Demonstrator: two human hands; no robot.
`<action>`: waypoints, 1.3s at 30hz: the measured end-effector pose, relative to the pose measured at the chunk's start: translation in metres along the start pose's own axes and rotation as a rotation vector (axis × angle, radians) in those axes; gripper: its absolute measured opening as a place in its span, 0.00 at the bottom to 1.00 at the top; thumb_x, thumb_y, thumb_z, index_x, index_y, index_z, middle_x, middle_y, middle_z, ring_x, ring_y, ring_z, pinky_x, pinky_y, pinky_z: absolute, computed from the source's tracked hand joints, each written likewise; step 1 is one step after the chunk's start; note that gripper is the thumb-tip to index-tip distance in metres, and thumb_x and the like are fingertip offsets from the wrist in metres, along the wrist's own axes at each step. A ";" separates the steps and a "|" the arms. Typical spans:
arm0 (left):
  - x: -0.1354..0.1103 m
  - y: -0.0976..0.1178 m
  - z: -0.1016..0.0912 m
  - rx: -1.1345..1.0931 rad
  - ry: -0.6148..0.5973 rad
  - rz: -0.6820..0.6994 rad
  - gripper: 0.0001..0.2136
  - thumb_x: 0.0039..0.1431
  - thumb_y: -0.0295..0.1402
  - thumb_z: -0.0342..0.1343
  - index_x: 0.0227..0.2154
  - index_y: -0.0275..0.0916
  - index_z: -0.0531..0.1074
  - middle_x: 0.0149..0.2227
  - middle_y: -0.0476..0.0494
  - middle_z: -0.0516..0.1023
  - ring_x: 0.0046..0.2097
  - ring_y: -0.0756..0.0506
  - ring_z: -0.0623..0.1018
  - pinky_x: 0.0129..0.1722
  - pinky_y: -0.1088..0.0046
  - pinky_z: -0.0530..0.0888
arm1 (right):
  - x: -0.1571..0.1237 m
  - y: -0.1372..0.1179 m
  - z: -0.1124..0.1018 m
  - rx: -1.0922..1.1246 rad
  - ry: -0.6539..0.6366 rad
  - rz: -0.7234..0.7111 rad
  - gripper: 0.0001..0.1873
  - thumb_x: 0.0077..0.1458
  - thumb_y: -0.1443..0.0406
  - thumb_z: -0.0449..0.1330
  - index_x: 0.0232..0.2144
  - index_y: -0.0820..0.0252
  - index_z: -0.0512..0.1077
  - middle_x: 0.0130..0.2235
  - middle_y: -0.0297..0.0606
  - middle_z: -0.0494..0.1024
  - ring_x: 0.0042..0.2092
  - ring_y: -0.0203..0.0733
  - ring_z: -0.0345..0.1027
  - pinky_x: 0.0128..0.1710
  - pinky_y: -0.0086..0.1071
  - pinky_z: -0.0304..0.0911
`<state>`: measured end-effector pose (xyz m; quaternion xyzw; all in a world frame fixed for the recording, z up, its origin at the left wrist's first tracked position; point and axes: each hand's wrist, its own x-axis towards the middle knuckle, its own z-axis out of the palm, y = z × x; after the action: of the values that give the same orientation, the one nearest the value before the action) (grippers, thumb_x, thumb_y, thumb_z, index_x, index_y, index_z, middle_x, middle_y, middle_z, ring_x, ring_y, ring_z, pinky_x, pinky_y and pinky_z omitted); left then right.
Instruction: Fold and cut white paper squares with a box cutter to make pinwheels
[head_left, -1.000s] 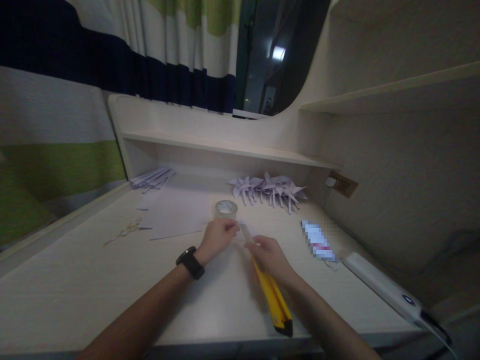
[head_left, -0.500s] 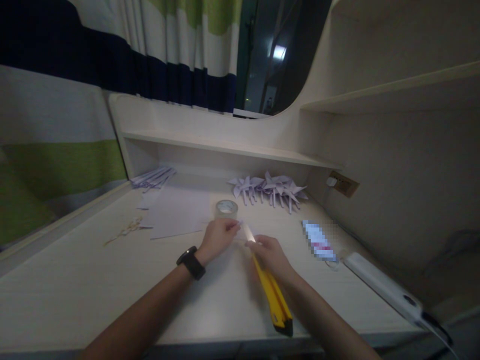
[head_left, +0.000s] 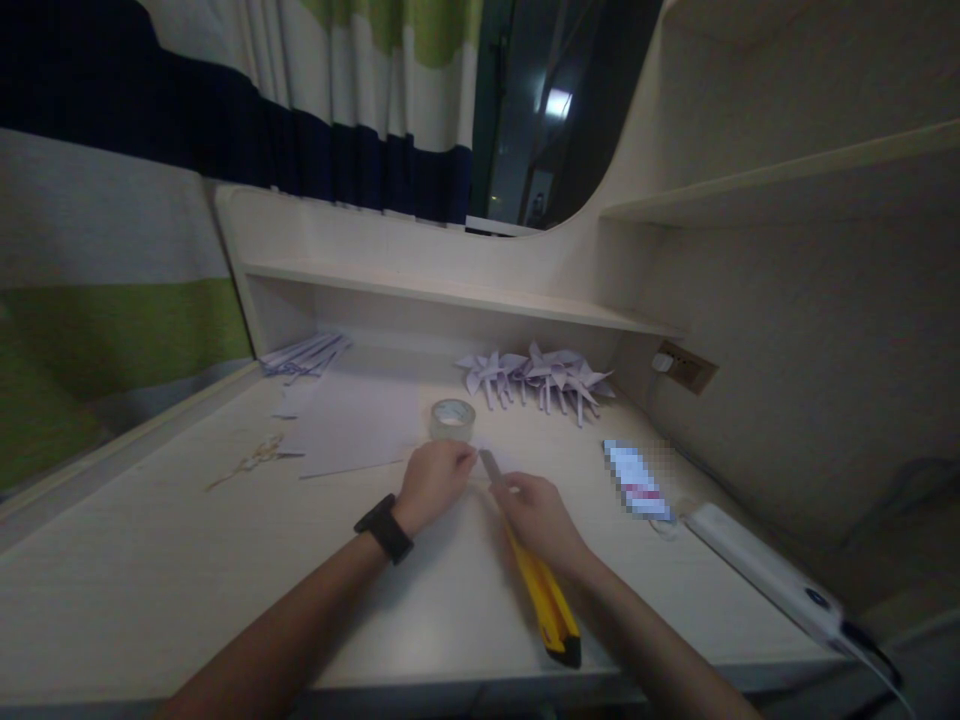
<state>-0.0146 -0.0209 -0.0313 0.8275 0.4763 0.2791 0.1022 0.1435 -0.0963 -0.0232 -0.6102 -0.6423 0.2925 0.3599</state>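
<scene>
My right hand [head_left: 536, 508] is wrapped around a yellow utility knife [head_left: 546, 598], whose blade [head_left: 491, 465] sticks out toward my left hand. The knife's black end points at the desk's front edge. With its fingertips pinched together, my left hand [head_left: 436, 480] is just left of the blade tip. Something small and pale shows at those fingertips, too small to name. Just behind my left hand stands a roll of clear tape [head_left: 452, 412]. Large sheets of pale paper [head_left: 360, 420] lie to the left of it.
Several paper pinwheels [head_left: 551, 375] are gathered at the back right. Paper strips [head_left: 307, 355] lie at the back left, with scissors [head_left: 259, 455] nearer me. A phone [head_left: 637, 480] and a white power strip [head_left: 765, 565] are on the right. A low shelf [head_left: 450, 290] spans the back.
My right hand has tilted the knife slightly, so its blade looks grey instead of shining. Both hands have shifted only a little; the other things have stayed put.
</scene>
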 end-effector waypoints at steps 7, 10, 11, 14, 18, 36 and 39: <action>0.001 0.001 -0.002 -0.032 0.018 0.006 0.14 0.61 0.36 0.48 0.28 0.40 0.77 0.29 0.44 0.79 0.31 0.45 0.75 0.28 0.73 0.57 | -0.001 0.000 0.001 -0.075 0.035 -0.084 0.15 0.57 0.62 0.51 0.35 0.61 0.76 0.22 0.37 0.76 0.27 0.42 0.71 0.25 0.28 0.61; 0.003 0.000 -0.002 -0.108 0.034 -0.004 0.13 0.60 0.36 0.49 0.28 0.40 0.77 0.29 0.45 0.79 0.31 0.46 0.75 0.27 0.74 0.58 | -0.002 -0.002 0.000 -0.102 0.049 -0.113 0.15 0.57 0.62 0.51 0.35 0.61 0.76 0.23 0.38 0.77 0.30 0.43 0.72 0.28 0.29 0.61; 0.003 -0.002 -0.001 -0.148 0.034 -0.010 0.13 0.59 0.36 0.49 0.28 0.39 0.77 0.29 0.45 0.80 0.31 0.46 0.75 0.28 0.74 0.59 | -0.002 -0.003 0.000 -0.102 0.047 -0.114 0.15 0.57 0.62 0.51 0.35 0.61 0.76 0.24 0.38 0.77 0.30 0.43 0.72 0.28 0.29 0.61; 0.008 -0.009 0.004 -0.309 0.005 -0.061 0.12 0.58 0.36 0.50 0.28 0.38 0.77 0.28 0.45 0.80 0.31 0.46 0.76 0.28 0.75 0.64 | -0.004 -0.002 -0.003 -0.060 0.024 -0.097 0.16 0.57 0.60 0.51 0.35 0.62 0.75 0.21 0.36 0.75 0.27 0.41 0.71 0.26 0.28 0.60; 0.014 -0.019 0.009 -0.523 -0.068 -0.113 0.11 0.55 0.33 0.51 0.26 0.34 0.76 0.27 0.42 0.80 0.29 0.46 0.77 0.29 0.74 0.69 | 0.000 0.009 -0.015 0.046 0.036 -0.089 0.17 0.58 0.56 0.50 0.39 0.62 0.72 0.20 0.32 0.72 0.22 0.38 0.66 0.22 0.27 0.58; 0.007 -0.039 0.007 0.031 -0.176 0.233 0.10 0.56 0.31 0.53 0.39 0.40 0.77 0.38 0.38 0.76 0.40 0.41 0.75 0.40 0.68 0.67 | 0.110 0.069 -0.040 -0.697 0.199 0.069 0.15 0.57 0.61 0.55 0.38 0.68 0.75 0.41 0.51 0.73 0.42 0.44 0.69 0.42 0.29 0.57; 0.005 -0.042 0.005 0.068 -0.181 0.183 0.11 0.56 0.30 0.53 0.40 0.42 0.76 0.40 0.40 0.77 0.43 0.40 0.75 0.42 0.67 0.66 | 0.110 0.072 -0.031 -0.770 0.203 0.077 0.16 0.59 0.61 0.52 0.37 0.66 0.75 0.43 0.51 0.72 0.41 0.43 0.70 0.41 0.29 0.58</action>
<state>-0.0407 0.0056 -0.0514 0.8924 0.3966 0.1952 0.0908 0.2108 0.0167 -0.0524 -0.7499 -0.6428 -0.0180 0.1553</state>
